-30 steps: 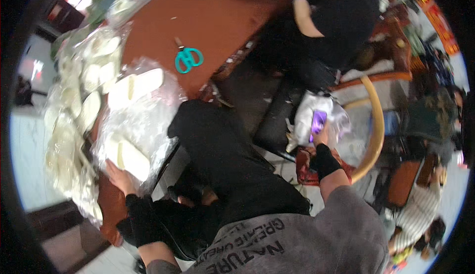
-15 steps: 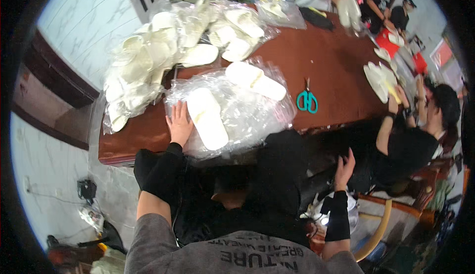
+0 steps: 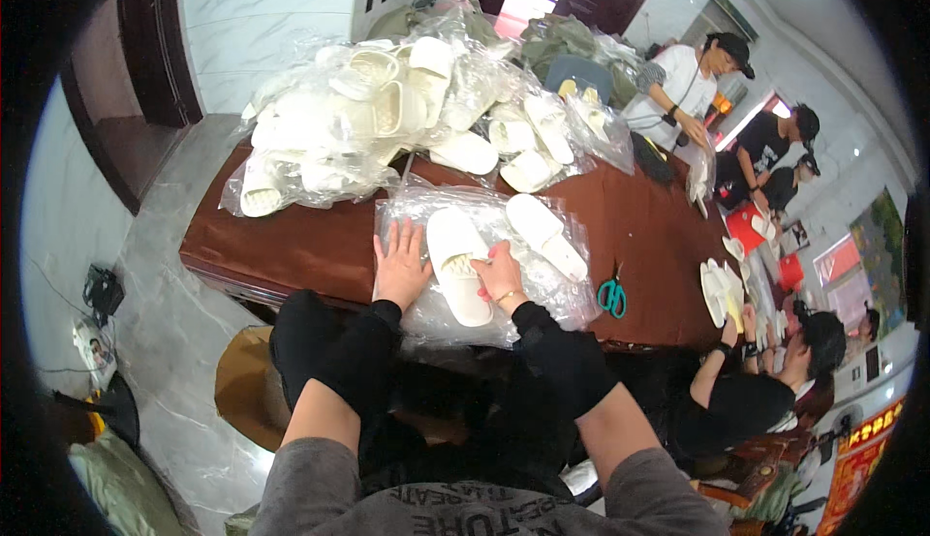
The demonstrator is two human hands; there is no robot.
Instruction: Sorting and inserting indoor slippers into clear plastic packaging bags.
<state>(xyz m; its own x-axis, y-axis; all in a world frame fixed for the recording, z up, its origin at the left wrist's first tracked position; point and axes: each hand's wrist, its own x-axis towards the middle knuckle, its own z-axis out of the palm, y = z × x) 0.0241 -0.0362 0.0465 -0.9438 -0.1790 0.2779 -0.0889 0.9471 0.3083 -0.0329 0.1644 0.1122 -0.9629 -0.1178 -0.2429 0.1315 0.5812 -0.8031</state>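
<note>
Two white slippers lie on a stack of clear plastic bags (image 3: 422,319) in front of me. My left hand (image 3: 403,267) rests flat on the bags, fingers spread, just left of the nearer slipper (image 3: 451,236). From the right, my right hand (image 3: 500,276) grips that slipper's edge near the strap, its fingers bent over the side. The farther slipper (image 3: 536,223) sits to the right, untouched. Teal-handled scissors (image 3: 612,297) lie on the brown tabletop beyond the bags' right edge.
Bagged white slippers (image 3: 373,100) form a large heap across the table's far left. The brown table (image 3: 659,270) stretches right, where a person in black (image 3: 746,391) handles more slippers (image 3: 717,292). A person in white (image 3: 678,91) holds a bag at the far end.
My right hand has come from off the table's front edge to the nearer slipper and taken hold of it. My left hand stays flat on the bags. The view has shifted.
</note>
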